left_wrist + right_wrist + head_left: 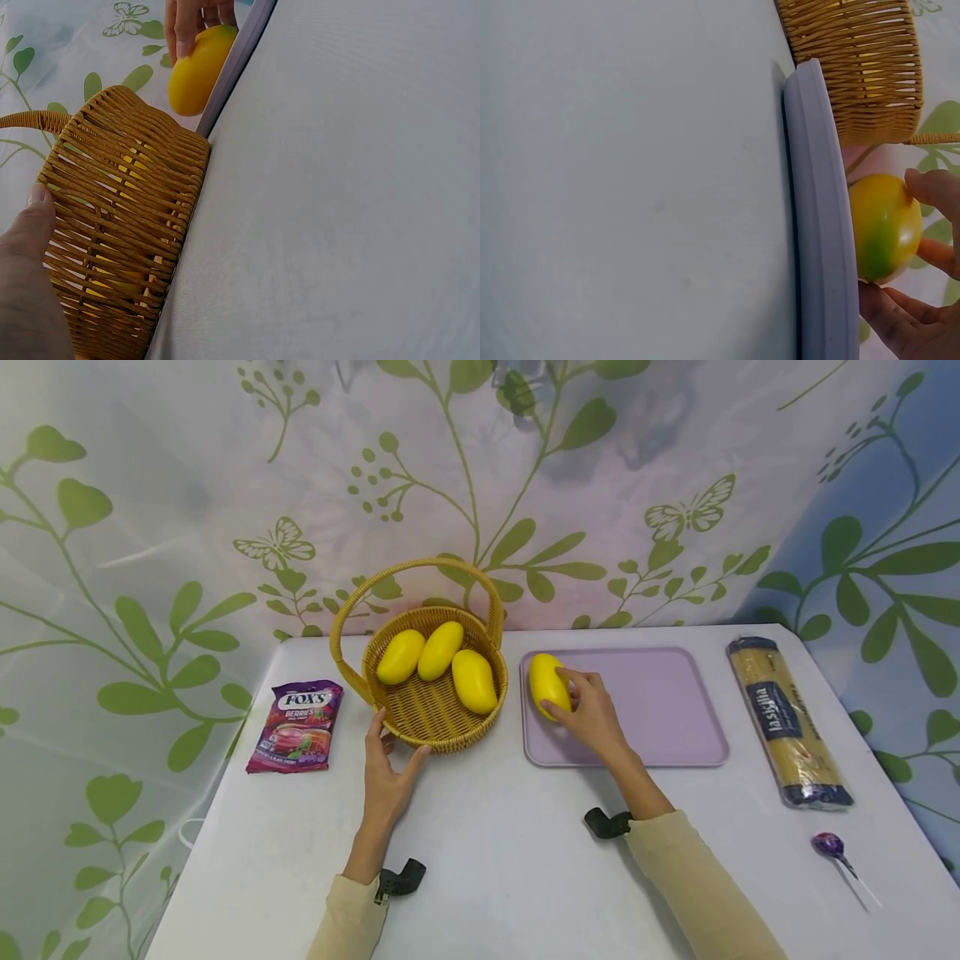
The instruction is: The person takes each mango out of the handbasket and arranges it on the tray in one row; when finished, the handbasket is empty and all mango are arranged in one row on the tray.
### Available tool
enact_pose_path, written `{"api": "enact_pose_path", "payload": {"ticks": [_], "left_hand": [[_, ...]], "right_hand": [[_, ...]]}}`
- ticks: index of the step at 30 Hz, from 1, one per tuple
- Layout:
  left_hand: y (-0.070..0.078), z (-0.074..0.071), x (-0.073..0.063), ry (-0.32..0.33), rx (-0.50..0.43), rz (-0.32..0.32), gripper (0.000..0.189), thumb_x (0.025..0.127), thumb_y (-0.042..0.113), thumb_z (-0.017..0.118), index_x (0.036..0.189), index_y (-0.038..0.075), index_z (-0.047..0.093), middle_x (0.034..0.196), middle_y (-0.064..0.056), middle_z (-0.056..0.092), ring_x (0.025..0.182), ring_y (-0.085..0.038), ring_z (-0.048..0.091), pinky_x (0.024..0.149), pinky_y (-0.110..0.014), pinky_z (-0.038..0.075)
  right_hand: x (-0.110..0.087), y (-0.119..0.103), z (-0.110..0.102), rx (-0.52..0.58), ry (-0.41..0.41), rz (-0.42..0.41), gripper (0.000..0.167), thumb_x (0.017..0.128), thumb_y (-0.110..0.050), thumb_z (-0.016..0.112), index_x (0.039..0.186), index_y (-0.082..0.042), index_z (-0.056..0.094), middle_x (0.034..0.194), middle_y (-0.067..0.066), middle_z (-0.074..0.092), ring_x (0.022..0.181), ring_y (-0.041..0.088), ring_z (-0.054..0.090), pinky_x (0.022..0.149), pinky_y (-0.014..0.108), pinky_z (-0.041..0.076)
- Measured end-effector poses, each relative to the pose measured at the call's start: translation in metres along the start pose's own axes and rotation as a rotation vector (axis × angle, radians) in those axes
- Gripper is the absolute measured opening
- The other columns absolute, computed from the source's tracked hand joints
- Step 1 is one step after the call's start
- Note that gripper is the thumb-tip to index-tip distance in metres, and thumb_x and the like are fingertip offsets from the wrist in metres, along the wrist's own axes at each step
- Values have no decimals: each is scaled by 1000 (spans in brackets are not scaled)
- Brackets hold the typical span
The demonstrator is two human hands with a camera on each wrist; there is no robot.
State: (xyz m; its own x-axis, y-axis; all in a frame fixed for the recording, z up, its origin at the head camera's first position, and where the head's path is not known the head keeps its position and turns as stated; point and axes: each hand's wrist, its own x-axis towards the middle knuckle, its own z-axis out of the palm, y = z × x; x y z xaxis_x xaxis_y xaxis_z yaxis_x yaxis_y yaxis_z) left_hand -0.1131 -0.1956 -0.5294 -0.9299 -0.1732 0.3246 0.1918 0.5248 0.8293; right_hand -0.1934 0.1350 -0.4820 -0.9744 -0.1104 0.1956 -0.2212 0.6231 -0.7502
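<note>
A round wicker basket with a tall hoop handle holds three yellow mangoes. My left hand touches its front left side, thumb and index finger spread along the outer wall; in the left wrist view the thumb lies against the weave. To the right, my right hand grips another yellow mango between thumb and fingers, over the left end of a lilac tray. In the right wrist view this mango shows a green patch and sits close to the tray's surface.
A purple Fox's candy bag lies left of the basket. Right of the tray is a long pasta pack, with a wrapped lollipop nearer the front. A leaf-patterned curtain hangs behind the white table.
</note>
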Motion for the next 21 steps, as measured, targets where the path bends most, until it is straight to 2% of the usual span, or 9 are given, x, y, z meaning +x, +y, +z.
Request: {"api": "enact_pose_path", "payload": {"ticks": [11,15,21], "left_hand": [[1,0,0,-9,-15,-17,89,88,31,73,156,29,17,154,-10,33,126,-28,47,105,-45,39],[-1,0,0,-4,-16,-9,89,87,30,74,156,26,18,153,-10,34,125,-28,47,104,-45,39],[-1,0,-1,0,-8,-4,89,87,31,74,156,29,17,152,-10,35,125,-28,46,104,-44,39]], "right_hand": [[-3,-6,-7,-86,30,-13,64,84,-29,78,138,-8,53,124,26,52,99,36,57,78,47,49],[-3,-19,-9,-103,53,-65,64,84,-28,78,139,-8,53,127,23,51,106,37,54,84,50,49],[2,-54,-6,-77,38,-189,61,84,-29,78,138,-12,54,129,17,50,117,33,49,98,51,45]]}}
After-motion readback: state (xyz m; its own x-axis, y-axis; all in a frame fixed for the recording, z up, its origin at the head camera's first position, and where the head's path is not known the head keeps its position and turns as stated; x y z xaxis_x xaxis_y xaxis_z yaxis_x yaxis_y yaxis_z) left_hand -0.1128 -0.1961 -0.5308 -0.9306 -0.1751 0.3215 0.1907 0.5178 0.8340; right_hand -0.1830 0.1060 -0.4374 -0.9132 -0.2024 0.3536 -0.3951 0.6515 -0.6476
